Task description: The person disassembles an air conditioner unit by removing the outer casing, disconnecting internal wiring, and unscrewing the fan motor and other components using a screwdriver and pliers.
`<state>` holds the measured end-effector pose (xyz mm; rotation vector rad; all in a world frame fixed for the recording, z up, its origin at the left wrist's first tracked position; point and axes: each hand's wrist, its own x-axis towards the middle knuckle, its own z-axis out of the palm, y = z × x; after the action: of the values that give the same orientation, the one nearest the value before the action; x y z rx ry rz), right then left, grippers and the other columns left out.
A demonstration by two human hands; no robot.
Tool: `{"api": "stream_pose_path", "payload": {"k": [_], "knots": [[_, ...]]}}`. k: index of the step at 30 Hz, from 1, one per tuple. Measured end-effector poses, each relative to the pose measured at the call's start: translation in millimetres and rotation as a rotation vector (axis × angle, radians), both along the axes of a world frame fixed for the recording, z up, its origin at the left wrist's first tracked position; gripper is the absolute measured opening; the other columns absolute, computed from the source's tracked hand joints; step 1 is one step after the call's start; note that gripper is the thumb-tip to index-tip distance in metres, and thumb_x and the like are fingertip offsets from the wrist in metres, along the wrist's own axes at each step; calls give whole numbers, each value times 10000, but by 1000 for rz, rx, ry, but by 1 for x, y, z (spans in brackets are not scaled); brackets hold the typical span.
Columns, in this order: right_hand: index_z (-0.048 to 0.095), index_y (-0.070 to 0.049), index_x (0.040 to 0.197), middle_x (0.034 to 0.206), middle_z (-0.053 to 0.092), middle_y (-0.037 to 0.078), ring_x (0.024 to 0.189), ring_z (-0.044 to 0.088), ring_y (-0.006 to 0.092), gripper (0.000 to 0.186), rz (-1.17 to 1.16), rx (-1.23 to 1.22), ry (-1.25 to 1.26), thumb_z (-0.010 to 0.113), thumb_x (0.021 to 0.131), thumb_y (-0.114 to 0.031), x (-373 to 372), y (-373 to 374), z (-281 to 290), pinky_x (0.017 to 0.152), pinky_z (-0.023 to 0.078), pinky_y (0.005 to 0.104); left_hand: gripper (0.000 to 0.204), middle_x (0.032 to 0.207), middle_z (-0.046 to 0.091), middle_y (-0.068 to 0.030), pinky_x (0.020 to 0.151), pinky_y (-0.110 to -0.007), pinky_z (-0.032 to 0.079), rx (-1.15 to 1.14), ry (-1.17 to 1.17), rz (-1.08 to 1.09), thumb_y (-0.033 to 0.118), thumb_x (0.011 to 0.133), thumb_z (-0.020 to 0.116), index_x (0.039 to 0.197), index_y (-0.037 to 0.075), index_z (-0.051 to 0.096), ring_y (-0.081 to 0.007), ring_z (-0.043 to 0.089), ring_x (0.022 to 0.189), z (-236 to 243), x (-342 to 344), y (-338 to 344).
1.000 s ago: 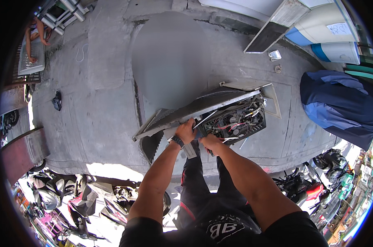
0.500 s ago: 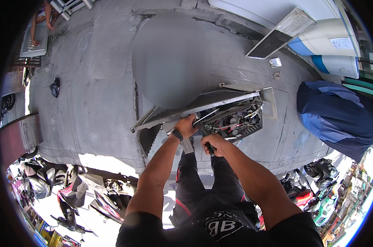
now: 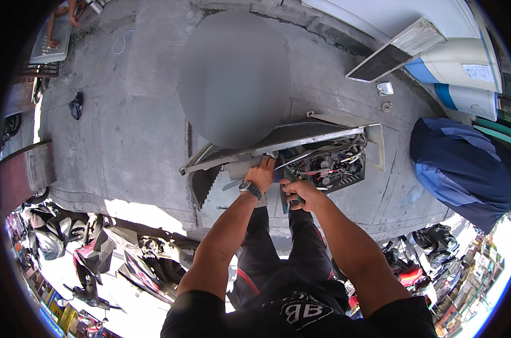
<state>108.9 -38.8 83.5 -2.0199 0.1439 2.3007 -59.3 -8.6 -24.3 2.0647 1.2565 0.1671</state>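
An opened, metal-framed machine lies across the ground before me, its inside full of wires and dark parts. My left hand, with a watch on its wrist, reaches into its middle; the fingers close on a part there that I cannot make out. Just to the right, my right hand grips a hand tool with dark and teal handles, which looks like pliers. The tool's working end is hidden among the parts near my left fingers. A thin metal rod slants past both hands.
A dark blue covered bundle stands at the right. White and blue panels and a framed board lean at the far right. Parked motorcycles stand behind on both sides. Another person's hands work at a light crate, far left.
My left hand has shifted slightly right and turned, its watch face now showing. The right hand's fingers have loosened and spread around the tool's handles. The view has tilted a little.
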Motion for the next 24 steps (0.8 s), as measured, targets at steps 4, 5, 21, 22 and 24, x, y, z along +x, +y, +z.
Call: {"api": "stream_pose_path", "payload": {"k": [4,5,21,22,24], "knots": [[612,-227,1302,1100,576,11,1051,501,207,455,97,47,-26,661,850,-198,4,-5,-13,944,393,499,273,1096,645,-159,701,-506,559,-42,-3,-10,147,867,584,1131,81,567,-378,688,821,3,4,6],[608,-226,1306,1097,578,10,1046,504,205,463,139,69,-55,662,847,-191,2,-4,-15,928,397,490,276,1088,648,-167,718,-511,554,-76,-9,-19,150,858,591,1122,73,572,-386,684,835,4,4,10],[589,-65,1046,1021,593,85,924,550,208,288,-31,221,-277,688,784,-134,-26,-28,-38,788,420,395,268,1026,669,-199,798,-475,531,-233,-255,-110,130,808,618,1053,28,648,-420,648,927,-5,-7,40],[586,-87,1029,981,582,71,848,542,196,267,-41,227,-298,692,797,-166,-28,-30,-38,716,418,399,264,1013,667,-200,794,-475,529,-252,-250,-107,130,808,617,1049,27,646,-420,646,925,-4,-7,40],[583,-106,1002,902,564,55,738,539,185,239,-71,200,-245,694,819,-213,-27,-30,-35,624,423,403,252,980,662,-202,782,-475,525,-267,-251,-105,128,809,616,1038,25,640,-420,643,914,-4,-7,41]]}}
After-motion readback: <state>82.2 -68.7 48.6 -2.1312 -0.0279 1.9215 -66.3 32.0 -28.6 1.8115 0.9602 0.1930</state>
